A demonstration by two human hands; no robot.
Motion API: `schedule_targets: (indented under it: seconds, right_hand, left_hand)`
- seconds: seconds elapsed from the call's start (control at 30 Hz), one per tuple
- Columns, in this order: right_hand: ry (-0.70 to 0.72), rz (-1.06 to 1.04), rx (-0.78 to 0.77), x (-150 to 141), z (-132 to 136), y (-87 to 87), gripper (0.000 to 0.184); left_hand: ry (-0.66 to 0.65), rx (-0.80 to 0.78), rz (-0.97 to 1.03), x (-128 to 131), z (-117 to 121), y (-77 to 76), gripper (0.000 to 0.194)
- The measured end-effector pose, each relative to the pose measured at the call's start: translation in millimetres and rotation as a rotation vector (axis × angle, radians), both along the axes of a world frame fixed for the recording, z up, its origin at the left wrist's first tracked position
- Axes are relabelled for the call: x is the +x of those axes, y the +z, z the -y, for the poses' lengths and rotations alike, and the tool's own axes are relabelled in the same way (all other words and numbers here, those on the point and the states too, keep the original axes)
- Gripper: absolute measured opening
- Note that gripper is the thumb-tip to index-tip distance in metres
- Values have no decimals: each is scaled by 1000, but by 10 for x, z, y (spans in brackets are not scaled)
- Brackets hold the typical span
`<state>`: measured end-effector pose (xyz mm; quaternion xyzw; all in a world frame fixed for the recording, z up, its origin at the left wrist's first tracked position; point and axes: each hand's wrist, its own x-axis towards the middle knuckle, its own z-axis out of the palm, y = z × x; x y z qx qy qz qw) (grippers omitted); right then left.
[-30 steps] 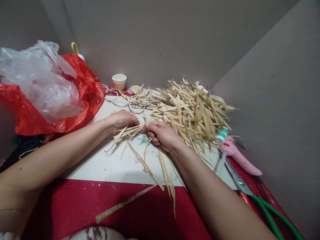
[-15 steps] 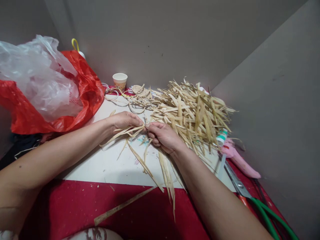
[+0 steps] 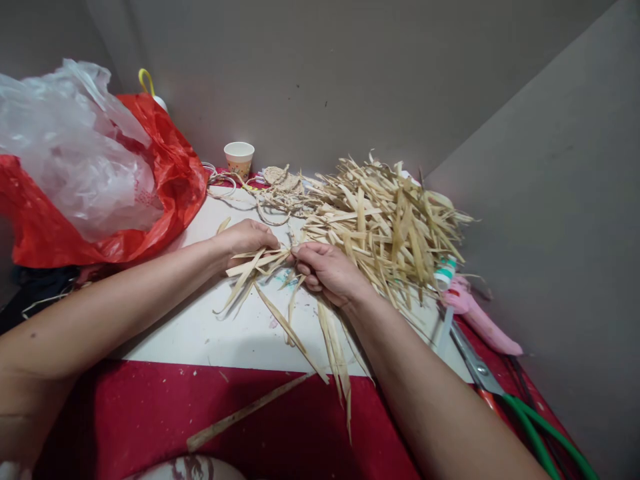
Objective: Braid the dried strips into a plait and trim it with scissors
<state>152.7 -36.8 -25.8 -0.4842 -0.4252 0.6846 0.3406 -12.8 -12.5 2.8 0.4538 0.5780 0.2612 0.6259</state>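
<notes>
Pale dried leaf strips (image 3: 255,261) fan out between my hands over a white board (image 3: 200,337). My left hand (image 3: 250,238) is closed, its fingertips pinching strips close to where they gather. Thumb and fingers of my right hand (image 3: 320,263) grip the gathered end of the same strips; the joint itself is partly covered by the fingertips. Several strips hang down towards the board's front edge. Just behind my right hand lies a large heap of dried strips (image 3: 385,213). A braided cord (image 3: 273,213) and a coiled woven piece (image 3: 283,179) lie beyond the hands.
At left stands a red plastic bag (image 3: 175,160) with clear plastic (image 3: 90,153) inside. A paper cup (image 3: 239,159) is at the back. To the right lie green-handled scissors (image 3: 480,370), a pink glue gun (image 3: 487,323) and a white-green roll (image 3: 445,272). Red cloth (image 3: 150,407) covers the front.
My left hand has shifted slightly back from the right, and the strips beneath it have spread and crossed differently. My right hand stays almost in place.
</notes>
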Motion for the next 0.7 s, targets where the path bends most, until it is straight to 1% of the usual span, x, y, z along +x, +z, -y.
schedule_targets:
  seconds: [0.13,0.27,0.37,0.5,0.7]
  right_hand:
    - [2,-6,3,1,-4,-5,19]
    - [12,-24,6,3,-8,-14,19]
    - [10,-20,4,4,-7,-12,20]
    - [-3,-2,-1,-3,0,6,18]
    - [-6,1,2,-11,3,13,18]
  left_hand:
    - [-13,100,-78,8,22,-43,27]
    - [-10,152,-53,-10,18,-68,27]
    - [-35,92,19,-15,26,-49,27]
    - [-25,26,79,-14,41,-25,23]
    - [-21,-25,245,-41,8,-78,23]
